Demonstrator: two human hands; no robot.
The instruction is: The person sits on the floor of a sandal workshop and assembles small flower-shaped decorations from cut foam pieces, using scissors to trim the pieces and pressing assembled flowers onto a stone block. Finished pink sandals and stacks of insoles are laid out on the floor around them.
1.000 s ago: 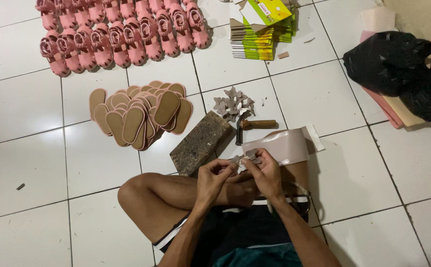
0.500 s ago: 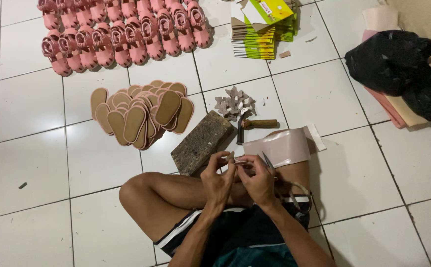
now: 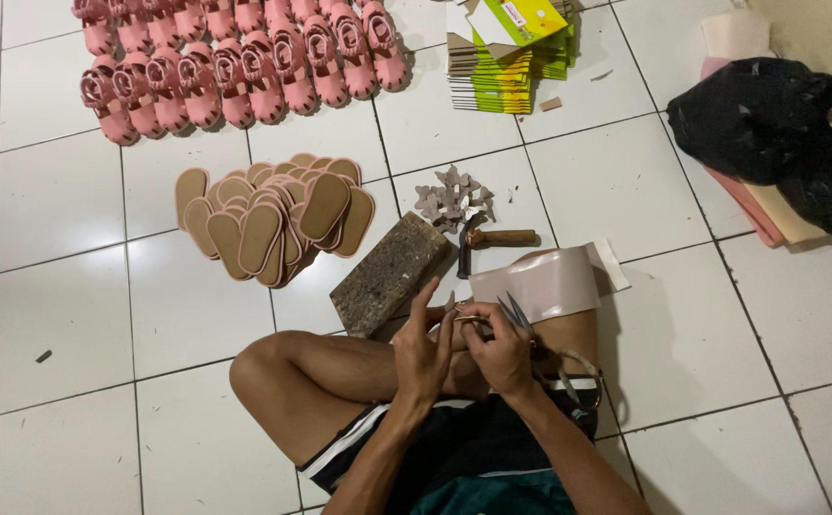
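Both hands (image 3: 464,348) pinch a small strip (image 3: 467,318).

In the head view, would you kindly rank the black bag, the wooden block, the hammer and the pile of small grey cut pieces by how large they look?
1. Black bag, clearly largest.
2. Wooden block.
3 and 4. Pile of small grey cut pieces and hammer: these cover about the same area, so no firm order between them.

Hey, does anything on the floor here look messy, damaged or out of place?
Mostly tidy. The pink sandals sit in neat rows and the tan soles overlap in one heap. Only small stray scraps lie loose on the white tiles. No damage shows.
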